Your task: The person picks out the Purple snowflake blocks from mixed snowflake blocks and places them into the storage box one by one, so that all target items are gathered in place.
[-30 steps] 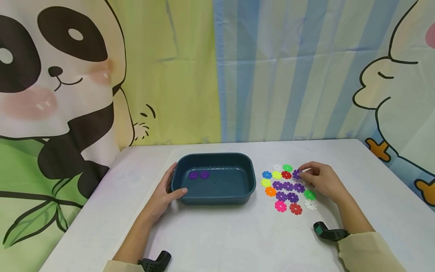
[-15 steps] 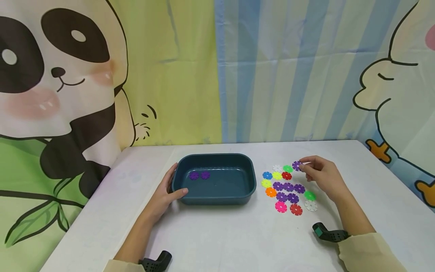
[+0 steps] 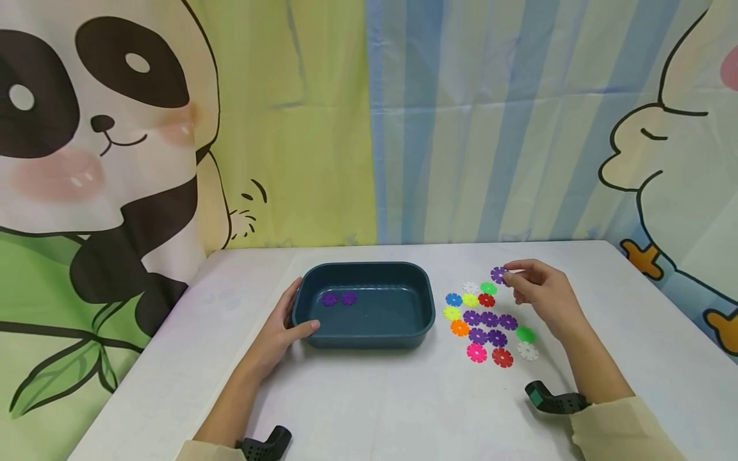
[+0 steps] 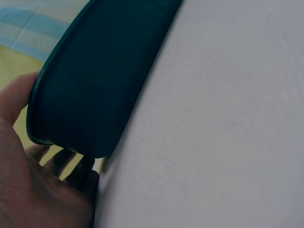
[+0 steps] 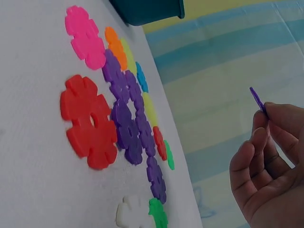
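Observation:
Between thumb and fingers my right hand pinches a purple snowflake building disc, held above the far side of the loose discs. Seen from the right wrist, the disc is almost edge-on at the fingertips. My left hand grips the left end of a dark teal plastic tub, its thumb over the front corner. The left wrist view shows the fingers around the tub's end wall. Inside the tub lie two purple discs. Several more purple discs lie flat in the group to its right.
Around the purple discs lie a pink disc, a red disc, an orange disc, and yellow, blue, green and white ones. They rest on a white-covered table. A printed curtain stands behind the table's far edge.
My right hand has lifted the purple disc from the group's back right and carried it up and slightly left. The left hand keeps its grip on the tub.

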A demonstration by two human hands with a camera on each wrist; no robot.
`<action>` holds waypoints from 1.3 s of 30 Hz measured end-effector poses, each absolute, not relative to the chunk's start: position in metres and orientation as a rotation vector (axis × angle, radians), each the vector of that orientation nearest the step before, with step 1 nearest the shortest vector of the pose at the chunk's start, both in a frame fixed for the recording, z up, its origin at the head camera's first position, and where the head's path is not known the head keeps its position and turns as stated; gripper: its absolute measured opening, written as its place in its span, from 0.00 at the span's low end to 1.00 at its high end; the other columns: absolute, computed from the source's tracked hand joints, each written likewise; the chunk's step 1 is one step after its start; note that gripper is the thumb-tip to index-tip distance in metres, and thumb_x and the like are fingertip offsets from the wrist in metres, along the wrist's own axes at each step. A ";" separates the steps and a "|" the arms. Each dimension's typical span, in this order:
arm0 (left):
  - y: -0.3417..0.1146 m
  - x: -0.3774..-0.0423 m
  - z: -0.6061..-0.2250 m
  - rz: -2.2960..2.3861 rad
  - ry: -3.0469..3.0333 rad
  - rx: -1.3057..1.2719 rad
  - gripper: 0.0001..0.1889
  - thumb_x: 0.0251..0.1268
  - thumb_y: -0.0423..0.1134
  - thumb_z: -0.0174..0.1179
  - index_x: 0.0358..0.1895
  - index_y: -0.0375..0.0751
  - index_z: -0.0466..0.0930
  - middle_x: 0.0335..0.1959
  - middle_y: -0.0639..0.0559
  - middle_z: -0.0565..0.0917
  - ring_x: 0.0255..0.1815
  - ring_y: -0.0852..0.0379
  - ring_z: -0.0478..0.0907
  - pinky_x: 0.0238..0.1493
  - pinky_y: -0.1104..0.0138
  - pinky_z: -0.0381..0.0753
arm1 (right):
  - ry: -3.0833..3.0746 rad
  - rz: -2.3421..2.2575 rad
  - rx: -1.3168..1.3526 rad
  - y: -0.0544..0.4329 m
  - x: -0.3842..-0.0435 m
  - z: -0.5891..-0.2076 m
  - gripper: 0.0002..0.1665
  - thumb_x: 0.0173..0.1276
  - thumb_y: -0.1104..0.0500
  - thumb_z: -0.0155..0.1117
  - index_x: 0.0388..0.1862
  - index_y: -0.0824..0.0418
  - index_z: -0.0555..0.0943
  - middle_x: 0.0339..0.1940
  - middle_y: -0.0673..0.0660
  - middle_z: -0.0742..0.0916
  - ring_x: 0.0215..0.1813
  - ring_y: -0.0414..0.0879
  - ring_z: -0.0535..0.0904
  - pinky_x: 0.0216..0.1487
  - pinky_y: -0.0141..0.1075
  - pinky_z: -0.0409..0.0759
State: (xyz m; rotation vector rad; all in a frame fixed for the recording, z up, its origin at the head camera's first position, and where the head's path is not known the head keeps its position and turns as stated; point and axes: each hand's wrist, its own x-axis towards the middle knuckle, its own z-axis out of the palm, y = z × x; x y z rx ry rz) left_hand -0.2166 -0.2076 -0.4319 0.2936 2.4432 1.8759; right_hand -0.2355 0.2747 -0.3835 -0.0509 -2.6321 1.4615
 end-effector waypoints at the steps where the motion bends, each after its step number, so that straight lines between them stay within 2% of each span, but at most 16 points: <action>1: -0.208 -0.217 -0.432 1.875 2.443 0.292 0.50 0.67 0.43 0.67 0.85 0.56 0.44 0.87 0.50 0.48 0.88 0.45 0.40 0.84 0.41 0.37 | -2.629 1.464 -0.041 0.273 -0.235 -0.382 0.31 0.78 0.41 0.60 0.69 0.59 0.76 0.53 0.65 0.85 0.43 0.55 0.85 0.44 0.24 0.83; 3: -0.208 -0.217 -0.433 1.872 2.444 0.294 0.50 0.67 0.43 0.67 0.85 0.56 0.44 0.87 0.50 0.48 0.88 0.45 0.40 0.84 0.40 0.37 | -2.621 1.471 -0.017 0.270 -0.233 -0.378 0.31 0.78 0.41 0.60 0.69 0.59 0.76 0.51 0.63 0.85 0.43 0.54 0.85 0.44 0.24 0.83; 10: -0.209 -0.217 -0.434 1.862 2.448 0.311 0.49 0.68 0.42 0.66 0.85 0.58 0.43 0.87 0.51 0.48 0.88 0.45 0.41 0.84 0.40 0.38 | -2.584 1.514 0.067 0.257 -0.233 -0.370 0.29 0.78 0.43 0.61 0.68 0.59 0.76 0.41 0.48 0.86 0.39 0.51 0.85 0.46 0.25 0.83; 15: -0.209 -0.216 -0.433 1.866 2.445 0.306 0.50 0.68 0.43 0.66 0.85 0.57 0.43 0.87 0.50 0.48 0.88 0.45 0.41 0.84 0.40 0.38 | -2.576 1.552 0.094 0.250 -0.236 -0.368 0.29 0.78 0.44 0.62 0.69 0.59 0.76 0.39 0.45 0.85 0.39 0.50 0.84 0.47 0.25 0.83; 23: -0.208 -0.217 -0.432 1.871 2.442 0.296 0.49 0.68 0.41 0.65 0.85 0.59 0.44 0.87 0.50 0.48 0.88 0.45 0.40 0.84 0.41 0.37 | -2.555 1.591 0.111 0.240 -0.239 -0.365 0.29 0.78 0.46 0.61 0.70 0.59 0.76 0.39 0.44 0.85 0.37 0.43 0.83 0.46 0.26 0.83; 27: -0.209 -0.216 -0.432 1.874 2.443 0.307 0.49 0.68 0.42 0.66 0.85 0.57 0.44 0.87 0.50 0.48 0.88 0.45 0.40 0.84 0.41 0.37 | -2.546 1.615 0.097 0.234 -0.240 -0.364 0.30 0.78 0.45 0.62 0.70 0.59 0.75 0.41 0.45 0.85 0.38 0.43 0.83 0.47 0.25 0.83; 33: -0.209 -0.216 -0.433 1.877 2.444 0.321 0.50 0.67 0.43 0.67 0.85 0.54 0.43 0.87 0.48 0.48 0.88 0.44 0.41 0.84 0.40 0.37 | -2.548 1.622 0.075 0.225 -0.243 -0.362 0.31 0.76 0.41 0.63 0.70 0.56 0.76 0.40 0.46 0.85 0.41 0.49 0.84 0.49 0.29 0.85; 39: -0.209 -0.216 -0.433 1.893 2.426 0.323 0.50 0.67 0.42 0.67 0.85 0.53 0.43 0.87 0.48 0.49 0.88 0.44 0.41 0.84 0.40 0.38 | -2.539 1.642 0.077 0.218 -0.246 -0.361 0.31 0.75 0.41 0.64 0.70 0.55 0.76 0.40 0.48 0.84 0.39 0.45 0.83 0.48 0.30 0.86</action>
